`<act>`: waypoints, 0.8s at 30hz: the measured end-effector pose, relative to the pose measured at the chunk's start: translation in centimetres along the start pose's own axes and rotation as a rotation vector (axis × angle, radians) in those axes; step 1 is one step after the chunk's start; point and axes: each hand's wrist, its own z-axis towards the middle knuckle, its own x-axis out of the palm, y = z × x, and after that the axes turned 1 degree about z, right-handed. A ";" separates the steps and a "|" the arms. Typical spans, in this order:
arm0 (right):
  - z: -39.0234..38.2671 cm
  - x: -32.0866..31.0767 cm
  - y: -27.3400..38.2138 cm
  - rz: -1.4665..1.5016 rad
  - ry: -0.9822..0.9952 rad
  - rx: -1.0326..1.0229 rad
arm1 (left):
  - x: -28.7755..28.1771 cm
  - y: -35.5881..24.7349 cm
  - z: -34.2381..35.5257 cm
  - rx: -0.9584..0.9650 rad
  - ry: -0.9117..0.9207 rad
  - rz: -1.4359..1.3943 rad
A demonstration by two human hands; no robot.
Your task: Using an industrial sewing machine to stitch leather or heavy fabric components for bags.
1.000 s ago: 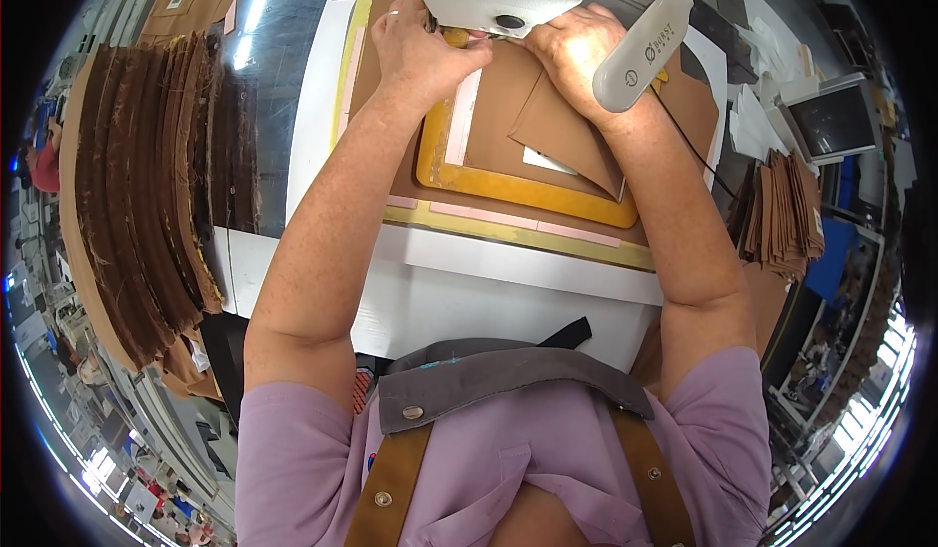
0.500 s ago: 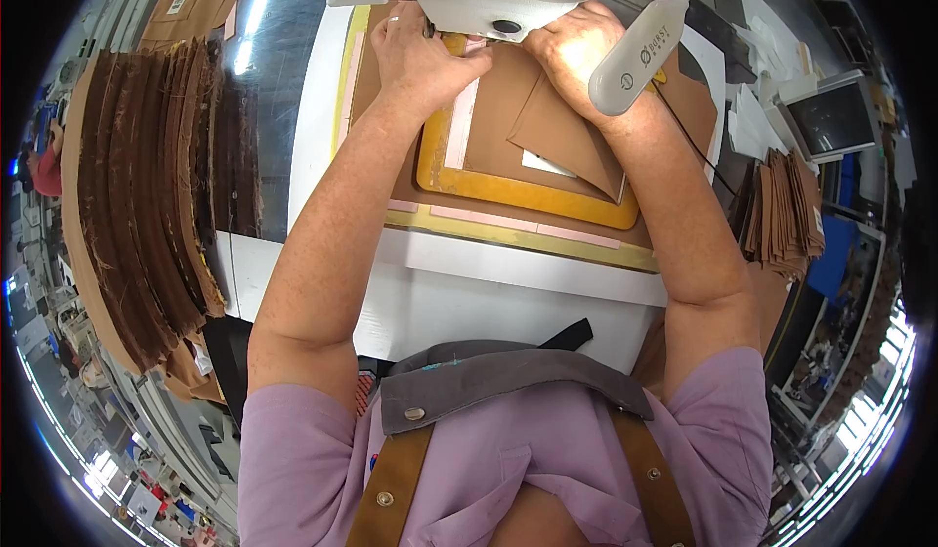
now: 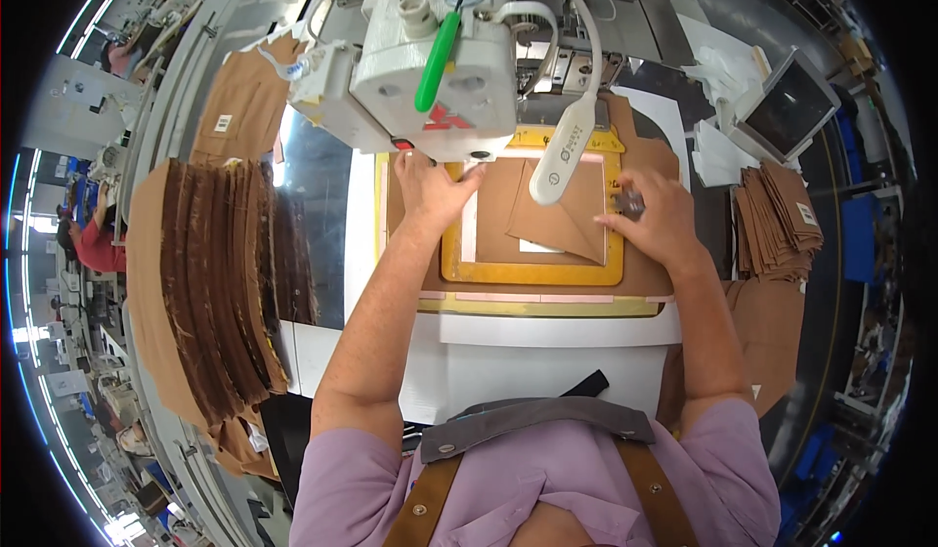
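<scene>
My left hand [image 3: 430, 190] rests on the left side of a yellow frame [image 3: 528, 273], thumb stretched out and fingers partly under a white sewing machine head [image 3: 430, 78]. Brown fabric [image 3: 498, 215] lies inside the frame, with a folded triangular flap [image 3: 562, 220] and a bit of white beneath it. At the frame's right edge, my right hand [image 3: 664, 215] curls around a small dark grey thing [image 3: 630, 203] that I cannot make out. Its thumb points in toward the fabric.
A white lamp [image 3: 565, 151] hangs over the frame. A green-handled tool [image 3: 440, 59] rests on the machine head. Thick stacks of brown fabric pieces [image 3: 205, 283] stand at the left, smaller stacks [image 3: 777, 220] at the right below a screen [image 3: 789, 107].
The view has shifted, showing more of the machine. My right hand has come back from beside the machine head to the frame's right edge. My left hand stays at the frame's left side.
</scene>
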 end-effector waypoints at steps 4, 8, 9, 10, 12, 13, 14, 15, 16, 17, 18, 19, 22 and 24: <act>-2.4 0.1 1.7 -0.005 0.162 0.052 | -0.4 -1.3 -1.9 0.038 -0.162 0.085; -1.1 3.0 5.1 0.063 0.028 -0.128 | -2.1 -4.6 -3.9 -0.071 -0.133 -0.266; -1.0 3.8 5.0 0.052 -0.025 -0.164 | -2.3 -5.3 -4.1 -0.077 -0.110 -0.264; -0.6 4.3 4.6 0.059 -0.016 -0.160 | -2.7 -5.8 -3.7 -0.193 -0.007 -0.420; -0.3 4.8 4.3 0.029 -0.002 -0.300 | -1.9 -5.3 -3.1 -0.195 0.016 -0.543; -0.6 4.7 4.6 0.033 0.011 -0.300 | -2.1 -5.3 -3.0 -0.209 0.021 -0.544; -0.7 4.3 4.9 0.086 0.014 -0.288 | -2.6 -5.7 -2.6 -0.250 0.056 -0.533; -0.8 3.9 5.1 0.137 0.015 -0.278 | -2.7 -5.9 -2.3 -0.290 0.089 -0.521; -1.1 3.5 5.3 0.139 0.027 -0.284 | -2.4 -5.6 -2.2 -0.238 0.100 -0.587; -1.3 3.0 5.4 0.160 0.071 -0.318 | -2.3 -5.4 -2.3 -0.250 0.095 -0.590; -1.5 2.6 5.4 0.183 0.114 -0.353 | -2.2 -5.2 -2.5 -0.038 -0.002 -0.341; -1.8 2.4 5.3 0.181 0.123 -0.355 | -2.0 -5.1 -2.7 0.175 -0.090 -0.092; -2.0 2.2 4.9 0.172 0.133 -0.322 | -1.7 -5.1 -3.5 0.189 -0.031 -0.064; -1.8 2.2 4.5 0.187 0.127 -0.311 | -1.5 -4.9 -3.7 0.235 -0.021 -0.032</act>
